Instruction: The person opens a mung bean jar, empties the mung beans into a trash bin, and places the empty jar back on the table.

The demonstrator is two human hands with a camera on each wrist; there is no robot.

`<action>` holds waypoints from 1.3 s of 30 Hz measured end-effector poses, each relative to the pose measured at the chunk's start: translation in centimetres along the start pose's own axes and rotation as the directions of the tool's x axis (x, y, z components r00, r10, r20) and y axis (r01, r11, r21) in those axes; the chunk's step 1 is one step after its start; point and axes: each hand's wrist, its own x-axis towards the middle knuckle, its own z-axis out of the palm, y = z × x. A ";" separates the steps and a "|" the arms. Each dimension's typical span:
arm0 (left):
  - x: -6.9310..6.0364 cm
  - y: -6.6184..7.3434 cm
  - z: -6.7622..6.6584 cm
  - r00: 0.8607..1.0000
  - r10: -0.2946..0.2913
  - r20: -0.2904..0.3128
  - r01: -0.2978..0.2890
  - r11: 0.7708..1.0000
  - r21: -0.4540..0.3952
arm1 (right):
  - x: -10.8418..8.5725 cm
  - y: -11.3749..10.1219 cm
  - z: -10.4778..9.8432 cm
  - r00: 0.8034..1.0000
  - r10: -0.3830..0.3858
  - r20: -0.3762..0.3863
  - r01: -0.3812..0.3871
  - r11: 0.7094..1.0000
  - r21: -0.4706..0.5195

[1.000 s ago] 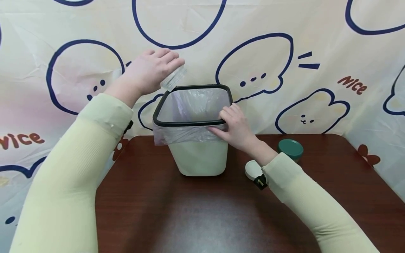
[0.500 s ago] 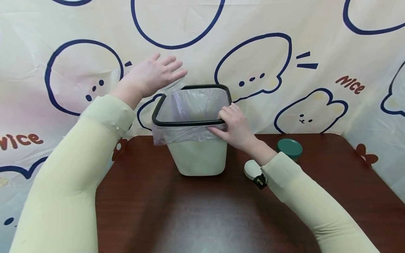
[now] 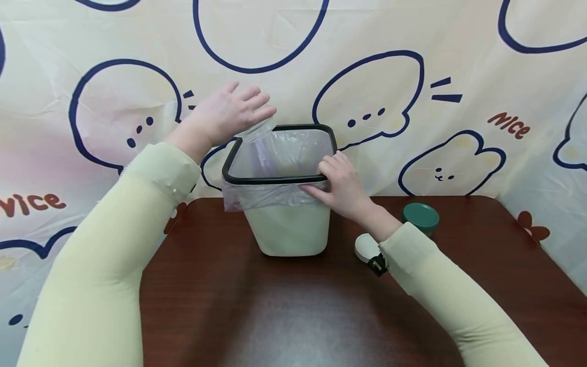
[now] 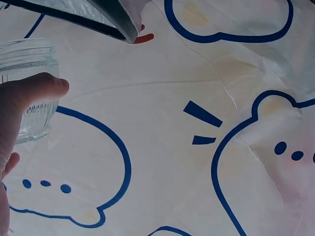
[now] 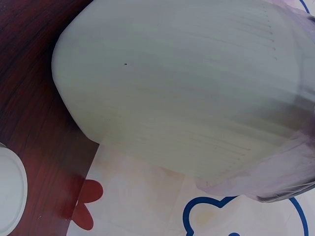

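Note:
My left hand (image 3: 231, 114) grips a clear glass jar (image 3: 258, 130) above the left rear of a pale waste bin (image 3: 289, 232). The jar is tipped, its mouth facing down toward the bin; in the left wrist view the jar (image 4: 32, 64) shows a threaded neck and looks clear, with a thumb across its side. A thin plastic liner (image 3: 270, 196) folds over the bin's black rim (image 3: 275, 180). My right hand (image 3: 344, 186) holds the rim at the near right corner, thumb outside. The bin wall (image 5: 172, 88) fills most of the right wrist view, which hides the right fingers.
A white round lid (image 3: 366, 246) lies on the brown table (image 3: 293, 311), partly behind the right wrist's black strap device (image 3: 378, 265). Farther back stands a container with a green lid (image 3: 421, 216). A cartoon-printed cloth (image 3: 454, 30) hangs behind the table.
The left hand has turned and moved slightly right and down, tipping the jar further over the bin. Its fingers are more spread. The right hand and bin stay in place.

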 end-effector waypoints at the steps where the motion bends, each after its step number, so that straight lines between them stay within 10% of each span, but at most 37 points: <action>1: 0.0 0.0 0.0 1.000 -0.011 -0.014 0.011 1.000 -0.008 | 0.0 0.0 0.0 1.000 0.000 0.000 0.000 1.000 0.001; 8: 0.1 -0.6 -1.1 0.980 -0.140 -0.141 0.128 0.988 -0.092 | -0.1 0.0 0.1 1.000 -0.003 -0.002 0.003 1.000 0.007; 17: 0.3 0.2 0.3 1.000 -0.002 -0.028 0.003 0.999 0.047 | -0.1 -0.2 0.1 1.000 0.005 0.008 -0.005 1.000 -0.002; 39: -0.4 -0.5 -0.5 0.998 -0.064 -0.018 0.064 0.998 -0.011 | -0.2 -0.3 -0.1 1.000 0.007 0.005 -0.007 1.000 0.003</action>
